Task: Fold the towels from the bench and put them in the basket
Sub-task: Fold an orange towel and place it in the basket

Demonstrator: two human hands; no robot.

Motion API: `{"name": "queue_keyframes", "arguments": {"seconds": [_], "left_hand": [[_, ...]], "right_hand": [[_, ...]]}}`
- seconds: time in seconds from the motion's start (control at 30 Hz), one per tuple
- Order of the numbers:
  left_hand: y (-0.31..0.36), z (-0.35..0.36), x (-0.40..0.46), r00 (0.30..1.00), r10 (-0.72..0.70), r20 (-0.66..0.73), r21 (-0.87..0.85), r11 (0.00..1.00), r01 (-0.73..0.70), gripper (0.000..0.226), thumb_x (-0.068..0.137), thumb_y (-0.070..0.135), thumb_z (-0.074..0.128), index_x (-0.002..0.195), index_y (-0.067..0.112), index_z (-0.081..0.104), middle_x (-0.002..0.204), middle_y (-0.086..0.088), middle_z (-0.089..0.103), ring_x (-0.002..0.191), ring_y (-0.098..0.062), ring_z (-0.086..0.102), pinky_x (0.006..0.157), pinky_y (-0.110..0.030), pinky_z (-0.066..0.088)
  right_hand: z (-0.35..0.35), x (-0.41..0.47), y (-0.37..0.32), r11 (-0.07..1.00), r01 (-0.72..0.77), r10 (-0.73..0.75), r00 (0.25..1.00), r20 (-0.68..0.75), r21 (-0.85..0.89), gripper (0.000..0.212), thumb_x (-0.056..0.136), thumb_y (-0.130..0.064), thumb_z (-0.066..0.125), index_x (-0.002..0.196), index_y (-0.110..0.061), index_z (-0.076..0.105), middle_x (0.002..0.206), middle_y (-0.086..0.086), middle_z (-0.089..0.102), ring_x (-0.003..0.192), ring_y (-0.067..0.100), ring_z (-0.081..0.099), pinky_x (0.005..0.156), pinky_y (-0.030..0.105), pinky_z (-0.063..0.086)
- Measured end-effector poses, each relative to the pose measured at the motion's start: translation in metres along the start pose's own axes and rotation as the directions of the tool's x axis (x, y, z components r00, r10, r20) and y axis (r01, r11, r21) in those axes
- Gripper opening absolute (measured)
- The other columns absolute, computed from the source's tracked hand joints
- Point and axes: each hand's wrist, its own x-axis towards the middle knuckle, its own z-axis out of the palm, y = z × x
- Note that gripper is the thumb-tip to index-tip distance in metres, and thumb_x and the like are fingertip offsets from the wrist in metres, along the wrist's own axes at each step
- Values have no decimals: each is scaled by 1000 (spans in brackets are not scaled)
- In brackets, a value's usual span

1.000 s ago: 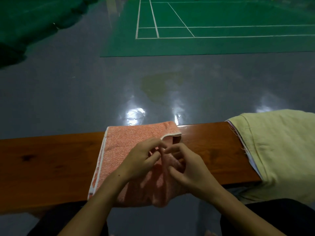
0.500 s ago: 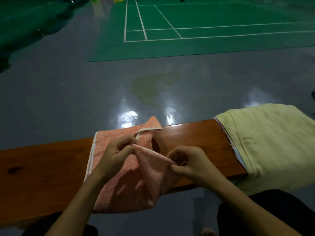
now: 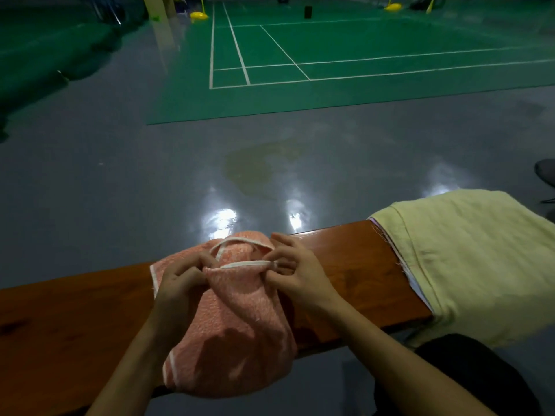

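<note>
A pink towel (image 3: 240, 319) with a white hem lies across the wooden bench (image 3: 354, 265), its near part hanging over the front edge. My left hand (image 3: 180, 283) pinches the towel's hem at its left corner. My right hand (image 3: 297, 274) pinches the same hem at its right end, so the white edge is stretched between both hands above the towel. A yellow towel (image 3: 468, 259) is draped over the bench's right end. No basket is in view.
Beyond the bench lies a shiny grey floor (image 3: 150, 181) and a green court (image 3: 330, 55) with white lines. A dark shoe (image 3: 545, 172) shows at the right edge. My dark-clad knee (image 3: 468, 370) is below the bench at lower right.
Both hands have lifted the towel's near edge and carried it away from me over the towel. The hands have moved apart along the hem.
</note>
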Motion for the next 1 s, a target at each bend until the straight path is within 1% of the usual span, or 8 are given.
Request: {"name": "queue_keyframes", "arguments": {"seconds": [0.27,0.37,0.43,0.57,0.63,0.7,0.87,1.0], "left_hand": [[8,-11,-5,1000,-27,-14,-30,999,26,11,74,5,56,66,4,62,66,-16,46,62,-26,44,52,-26,42],[9,-18,-5,1000,0,-4,25,1000,0,12,76,11,58,66,7,65,72,-18,52,68,-31,49,59,-31,44],[9,-24,-4,995,99,-14,252,963,-92,15,74,25,63,66,13,68,74,-14,61,72,-30,57,62,-33,46],[3,-32,-9,943,310,119,787,550,-280,7,76,34,62,76,27,65,94,11,72,90,-16,68,69,-35,55],[5,-33,-12,921,341,186,875,369,-313,15,82,46,68,82,31,63,102,19,71,91,-9,68,68,-33,58],[12,-30,-12,897,378,229,875,324,-359,24,85,54,69,86,31,64,101,16,72,88,-8,68,68,-34,60],[50,-8,-17,869,486,94,773,514,-371,20,92,39,70,87,28,54,76,7,61,69,-12,64,60,-40,52],[94,16,-33,878,479,-10,626,688,-368,22,99,23,73,95,16,53,70,-7,57,57,-27,59,45,-36,50]], "right_hand": [[11,0,-22,981,143,-132,988,-84,133,22,84,-3,78,90,-24,80,125,-7,70,121,10,65,95,35,61],[0,5,-21,976,216,-216,972,-91,-15,19,83,-8,80,94,-24,78,125,-8,69,121,11,65,95,36,61],[-12,11,-19,939,283,-300,952,-66,-194,18,81,-9,82,96,-19,79,126,-7,68,120,10,64,95,34,60],[-25,14,-22,742,373,-404,912,73,-557,21,84,-10,84,103,-16,76,121,0,66,112,14,63,89,35,61],[-26,12,-30,661,376,-423,902,91,-649,21,85,-11,83,104,-15,74,112,4,69,102,20,64,82,40,61],[-28,11,-40,647,363,-418,904,86,-671,26,86,-14,83,108,-16,68,108,4,68,97,21,64,78,42,61],[-37,8,-78,620,337,-449,893,32,-709,23,88,-33,72,108,-23,68,102,-5,65,99,19,53,77,36,54],[-48,-4,-117,852,313,-360,932,-35,-419,28,88,-48,57,95,-24,69,118,-14,66,122,11,52,95,29,50]]}}
